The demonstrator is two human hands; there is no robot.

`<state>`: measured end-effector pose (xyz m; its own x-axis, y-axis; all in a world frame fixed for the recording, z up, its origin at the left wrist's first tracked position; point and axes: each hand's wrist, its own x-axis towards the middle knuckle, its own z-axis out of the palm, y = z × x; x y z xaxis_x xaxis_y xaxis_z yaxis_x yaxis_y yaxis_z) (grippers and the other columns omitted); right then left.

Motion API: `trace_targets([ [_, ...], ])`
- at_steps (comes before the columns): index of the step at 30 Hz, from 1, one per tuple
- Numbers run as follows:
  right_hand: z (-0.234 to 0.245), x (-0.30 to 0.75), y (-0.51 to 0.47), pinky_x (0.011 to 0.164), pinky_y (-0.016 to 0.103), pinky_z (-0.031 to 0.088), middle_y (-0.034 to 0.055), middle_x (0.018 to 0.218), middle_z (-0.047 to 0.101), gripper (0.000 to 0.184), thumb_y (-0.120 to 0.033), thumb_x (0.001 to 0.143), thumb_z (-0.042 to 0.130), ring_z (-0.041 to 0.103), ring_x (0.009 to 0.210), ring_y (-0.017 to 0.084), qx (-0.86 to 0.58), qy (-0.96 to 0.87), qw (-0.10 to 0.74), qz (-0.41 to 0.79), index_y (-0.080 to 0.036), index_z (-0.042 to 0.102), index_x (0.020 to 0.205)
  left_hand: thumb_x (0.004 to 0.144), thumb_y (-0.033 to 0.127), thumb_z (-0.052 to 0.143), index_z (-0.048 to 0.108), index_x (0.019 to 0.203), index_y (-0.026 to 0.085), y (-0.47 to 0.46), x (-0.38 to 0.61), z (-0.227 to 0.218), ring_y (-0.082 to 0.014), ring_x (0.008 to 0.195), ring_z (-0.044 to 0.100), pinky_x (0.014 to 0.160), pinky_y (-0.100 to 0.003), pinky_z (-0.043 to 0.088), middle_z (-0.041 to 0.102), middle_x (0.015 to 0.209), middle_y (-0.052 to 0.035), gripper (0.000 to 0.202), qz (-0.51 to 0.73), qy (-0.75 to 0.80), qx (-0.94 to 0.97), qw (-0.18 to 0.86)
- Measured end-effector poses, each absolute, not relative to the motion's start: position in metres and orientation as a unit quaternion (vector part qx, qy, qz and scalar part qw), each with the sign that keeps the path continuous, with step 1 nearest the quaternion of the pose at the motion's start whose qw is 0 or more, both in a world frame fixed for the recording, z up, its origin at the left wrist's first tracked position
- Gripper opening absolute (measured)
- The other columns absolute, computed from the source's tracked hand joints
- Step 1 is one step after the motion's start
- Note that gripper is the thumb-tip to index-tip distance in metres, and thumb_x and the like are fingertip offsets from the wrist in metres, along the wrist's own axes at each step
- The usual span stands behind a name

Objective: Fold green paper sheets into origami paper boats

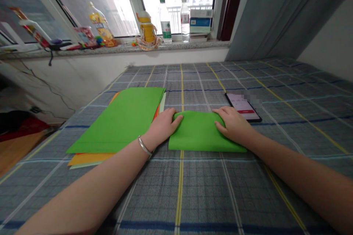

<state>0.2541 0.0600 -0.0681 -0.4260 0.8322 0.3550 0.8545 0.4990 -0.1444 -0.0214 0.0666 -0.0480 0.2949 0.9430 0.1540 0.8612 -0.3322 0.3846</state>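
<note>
A folded sheet of green paper (197,132) lies on the checked cloth in front of me, its folded edge toward me. My left hand (164,123), with a silver bangle at the wrist, grips its left end, thumb on top and fingers by the far corner. At the right end my right hand (231,121) holds it the same way, thumb on the paper and fingertips over the far edge. The undersides of the fingers are hidden. Left of my left hand rests a stack of coloured paper (121,117), green on top, with orange and pale sheets showing beneath.
Just beyond my right hand lies a phone (241,106) with its screen lit. The checked cloth (204,198) covers the whole surface. Along the windowsill (118,49) stand bottles, a yellow flask (147,29) and stacked boxes (200,22).
</note>
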Motion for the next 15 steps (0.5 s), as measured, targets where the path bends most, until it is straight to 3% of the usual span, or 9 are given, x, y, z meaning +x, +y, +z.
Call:
trace_targets([
  [3, -0.070, 0.257, 0.061, 0.098, 0.047, 0.045, 0.0146, 0.111, 0.057, 0.042, -0.026, 0.085, 0.052, 0.055, 0.106, 0.028, -0.497, -0.831, 0.249, 0.006, -0.015, 0.056, 0.125, 0.092, 0.047, 0.043, 0.054, 0.093, 0.019, 0.067, -0.020, -0.047, -0.0175, 0.070, 0.055, 0.065, -0.030, 0.042, 0.057, 0.076, -0.0007, 0.030, 0.227, 0.580, 0.754, 0.208],
  [7, -0.071, 0.261, 0.063, 0.099, 0.047, 0.044, 0.0127, 0.107, 0.057, 0.032, -0.022, 0.086, 0.050, 0.056, 0.107, 0.027, -0.487, -0.811, 0.322, 0.039, -0.019, 0.060, 0.116, 0.084, 0.043, 0.055, 0.054, 0.092, 0.019, 0.065, -0.020, -0.046, -0.0135, 0.063, 0.051, 0.058, -0.024, 0.038, 0.053, 0.068, 0.0032, 0.025, 0.310, 0.573, 0.686, 0.325],
  [11, -0.068, 0.265, 0.062, 0.094, 0.048, 0.045, 0.0109, 0.100, 0.063, 0.027, -0.027, 0.085, 0.053, 0.059, 0.099, 0.027, -0.497, -0.784, 0.367, 0.067, -0.020, 0.063, 0.110, 0.078, 0.038, 0.063, 0.054, 0.096, 0.019, 0.063, -0.021, -0.046, -0.0091, 0.051, 0.043, 0.051, -0.021, 0.034, 0.042, 0.059, 0.0078, 0.028, 0.357, 0.560, 0.641, 0.384],
  [15, -0.067, 0.269, 0.058, 0.088, 0.046, 0.049, 0.0094, 0.102, 0.069, 0.035, -0.037, 0.082, 0.060, 0.063, 0.096, 0.027, -0.539, -0.733, 0.396, 0.124, -0.021, 0.062, 0.113, 0.074, 0.034, 0.067, 0.054, 0.099, 0.019, 0.065, -0.021, -0.051, -0.0092, 0.053, 0.051, 0.051, -0.020, 0.040, 0.052, 0.063, 0.0068, 0.031, 0.405, 0.512, 0.615, 0.442],
])
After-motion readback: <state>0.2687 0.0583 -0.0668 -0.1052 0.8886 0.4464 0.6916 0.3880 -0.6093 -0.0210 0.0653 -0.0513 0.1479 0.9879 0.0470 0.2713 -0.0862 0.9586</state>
